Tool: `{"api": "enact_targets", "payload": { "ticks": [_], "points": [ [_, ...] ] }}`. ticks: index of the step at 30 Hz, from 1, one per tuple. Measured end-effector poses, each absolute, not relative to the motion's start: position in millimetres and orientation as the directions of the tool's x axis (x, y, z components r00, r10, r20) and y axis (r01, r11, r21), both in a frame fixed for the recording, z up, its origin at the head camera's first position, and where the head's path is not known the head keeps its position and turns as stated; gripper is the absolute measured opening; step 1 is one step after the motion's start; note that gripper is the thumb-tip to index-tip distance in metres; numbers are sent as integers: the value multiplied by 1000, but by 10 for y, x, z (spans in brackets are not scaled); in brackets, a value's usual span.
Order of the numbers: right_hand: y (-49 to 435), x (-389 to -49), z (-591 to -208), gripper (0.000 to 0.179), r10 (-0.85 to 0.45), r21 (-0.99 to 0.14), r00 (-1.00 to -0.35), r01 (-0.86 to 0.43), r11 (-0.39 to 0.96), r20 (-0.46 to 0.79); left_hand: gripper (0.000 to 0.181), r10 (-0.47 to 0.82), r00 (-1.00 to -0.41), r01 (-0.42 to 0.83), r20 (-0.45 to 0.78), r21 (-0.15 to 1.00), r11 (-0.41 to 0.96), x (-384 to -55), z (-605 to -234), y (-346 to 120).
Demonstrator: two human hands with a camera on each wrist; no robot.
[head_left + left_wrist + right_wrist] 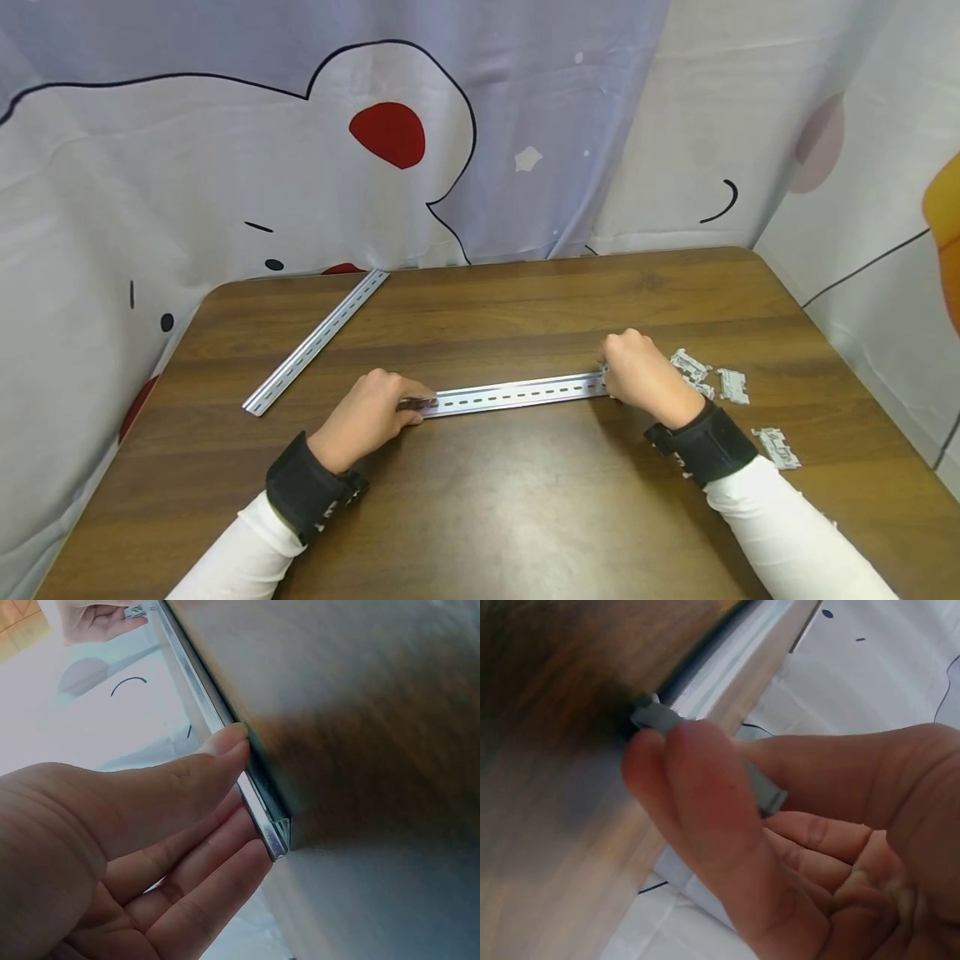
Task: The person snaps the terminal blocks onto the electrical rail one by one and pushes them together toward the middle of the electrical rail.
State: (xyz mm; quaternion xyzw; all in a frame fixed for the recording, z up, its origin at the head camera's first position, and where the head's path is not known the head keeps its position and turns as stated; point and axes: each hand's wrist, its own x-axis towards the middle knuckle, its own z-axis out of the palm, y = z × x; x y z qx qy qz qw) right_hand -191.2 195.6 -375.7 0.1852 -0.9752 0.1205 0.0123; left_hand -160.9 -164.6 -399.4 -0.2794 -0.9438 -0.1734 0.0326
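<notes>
A slotted metal DIN rail [519,394] lies across the middle of the wooden table. My left hand [367,418] grips its left end, the thumb along the near edge and the fingers on the far side, as the left wrist view shows. At the right end, my right hand [647,379] pinches a small grey terminal block [766,787] between thumb and fingers. In the right wrist view the block touches or nearly touches the rail's end; the fingers cover much of it, so I cannot tell whether it sits on the rail.
Several loose grey terminal blocks [732,387] lie on the table [525,508] to the right of my right hand, one [777,448] close to the right forearm. A second slotted rail [318,342] lies slantwise at the back left. A printed curtain [525,100] hangs behind the table.
</notes>
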Motion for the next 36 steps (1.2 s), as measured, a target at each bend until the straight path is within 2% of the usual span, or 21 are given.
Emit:
{"api": "enact_targets", "payload": {
  "ticks": [5,14,22,30,36],
  "points": [
    [1953,-1932,-3745,22,-357,-233,-934,-353,906,22,28,518,-839,543,165,307,781,-1606,-3987,-1650],
    [1975,-1933,-3689,15,-381,-211,-924,-366,906,-38,28,509,-845,533,163,324,782,-1596,-3988,-1673],
    [2064,-1923,-3593,40,-335,-311,-936,-287,906,-111,29,520,-840,540,156,326,776,-1603,-3970,-1669],
    [2194,-1909,-3505,28,-389,-463,-903,-270,844,-183,28,520,-840,540,154,329,775,-1601,-3971,-1666],
    [2238,-1935,-3495,27,-380,-575,-891,-179,798,-249,28,518,-842,536,148,332,776,-1602,-3963,-1659]
  ]
}}
